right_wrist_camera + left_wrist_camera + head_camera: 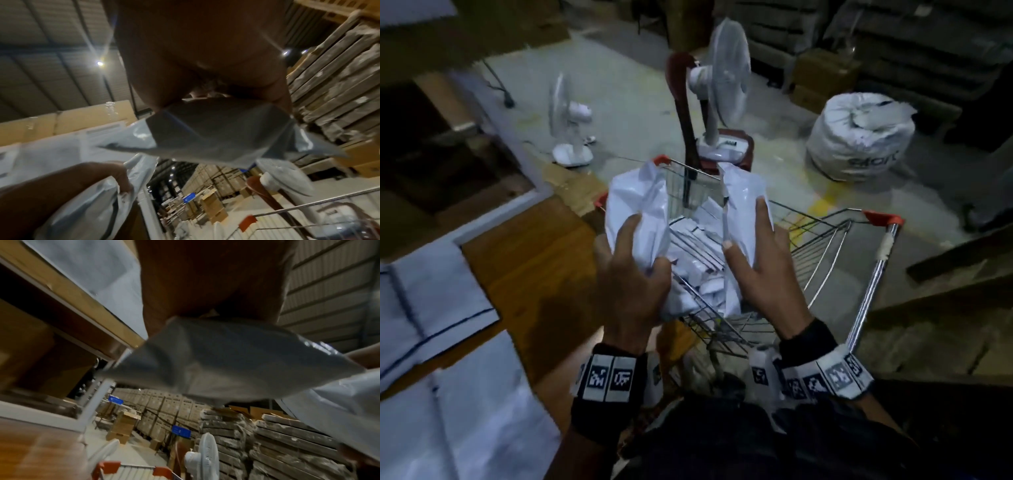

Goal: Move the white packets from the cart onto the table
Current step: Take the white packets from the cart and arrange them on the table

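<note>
Above the wire cart (825, 246) I hold up two white plastic packets. My left hand (643, 246) grips one packet (633, 198) with fingers curled round its lower part; the same packet (226, 361) fills the left wrist view. My right hand (743, 226) pinches the other packet (746, 195) between thumb and fingers, and in the right wrist view that packet (216, 138) hangs under the palm. Several more white packets (698, 253) lie in the cart's basket. The wooden table (534, 281) stands to the left, with white packets (431, 301) lying on it.
Two white fans (571, 123) (726, 85) stand on the floor beyond the cart, the nearer one on a red stool (743, 150). A full white sack (859, 137) sits at the back right. Stacked cartons (287, 443) line the warehouse walls.
</note>
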The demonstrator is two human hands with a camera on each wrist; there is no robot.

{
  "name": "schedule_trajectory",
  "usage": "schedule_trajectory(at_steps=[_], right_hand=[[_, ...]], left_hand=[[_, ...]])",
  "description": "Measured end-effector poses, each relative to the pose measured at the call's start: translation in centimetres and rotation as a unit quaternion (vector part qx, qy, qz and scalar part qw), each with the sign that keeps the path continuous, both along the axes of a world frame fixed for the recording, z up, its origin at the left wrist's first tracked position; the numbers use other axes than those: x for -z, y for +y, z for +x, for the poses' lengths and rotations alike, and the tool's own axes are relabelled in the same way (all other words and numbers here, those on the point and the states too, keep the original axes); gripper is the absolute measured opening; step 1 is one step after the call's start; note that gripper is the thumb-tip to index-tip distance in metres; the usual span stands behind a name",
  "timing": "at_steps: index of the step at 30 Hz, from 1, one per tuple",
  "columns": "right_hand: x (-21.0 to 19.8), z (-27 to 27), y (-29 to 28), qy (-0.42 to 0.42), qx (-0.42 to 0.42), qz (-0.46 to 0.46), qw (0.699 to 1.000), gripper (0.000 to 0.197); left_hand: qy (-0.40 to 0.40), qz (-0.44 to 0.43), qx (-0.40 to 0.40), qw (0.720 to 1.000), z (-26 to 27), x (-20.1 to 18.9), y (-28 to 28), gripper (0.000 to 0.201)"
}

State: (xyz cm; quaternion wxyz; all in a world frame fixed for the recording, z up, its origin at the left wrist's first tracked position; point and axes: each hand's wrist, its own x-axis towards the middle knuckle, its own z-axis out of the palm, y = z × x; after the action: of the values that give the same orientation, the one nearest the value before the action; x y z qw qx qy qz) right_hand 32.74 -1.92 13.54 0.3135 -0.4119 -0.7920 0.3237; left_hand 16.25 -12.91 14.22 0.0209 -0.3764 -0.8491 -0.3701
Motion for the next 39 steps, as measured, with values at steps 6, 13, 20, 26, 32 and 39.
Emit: schedule_trajectory(at_steps=[6,13,20,26,32,39], right_hand=[[0.3,1.2,-5.2,0.023,-0.136,-0.048,0.989,0.080],[2.3,0.8,-11.9,-0.013,-0.256,-0.097,0.962,0.086],[2.0,-1.7,-18.4,-0.006,-0.340,-0.066,0.938,0.086],[2.8,-3.6,-21.6,-0.014,-0.327,-0.054,0.943,0.087],[4.2,-7.2,-26.0,-0.072,-0.274,-0.037,0.958,0.081],[5.3,-15.6,-29.9,-0.189,-0.244,0.023,0.951,0.082]], left_hand=[[0.012,0.028,-0.130,0.991,3.3,1.1,-8.9,0.059],[-0.054,0.011,-0.266,0.962,9.2,2.3,-20.8,0.063],[-0.096,0.017,-0.378,0.921,9.8,2.3,-29.3,0.061],[-0.091,0.004,-0.388,0.917,8.1,2.3,-32.7,0.062],[-0.078,0.005,-0.335,0.939,4.7,2.8,-36.8,0.061],[-0.066,0.010,-0.321,0.945,1.5,3.7,-40.7,0.064]])
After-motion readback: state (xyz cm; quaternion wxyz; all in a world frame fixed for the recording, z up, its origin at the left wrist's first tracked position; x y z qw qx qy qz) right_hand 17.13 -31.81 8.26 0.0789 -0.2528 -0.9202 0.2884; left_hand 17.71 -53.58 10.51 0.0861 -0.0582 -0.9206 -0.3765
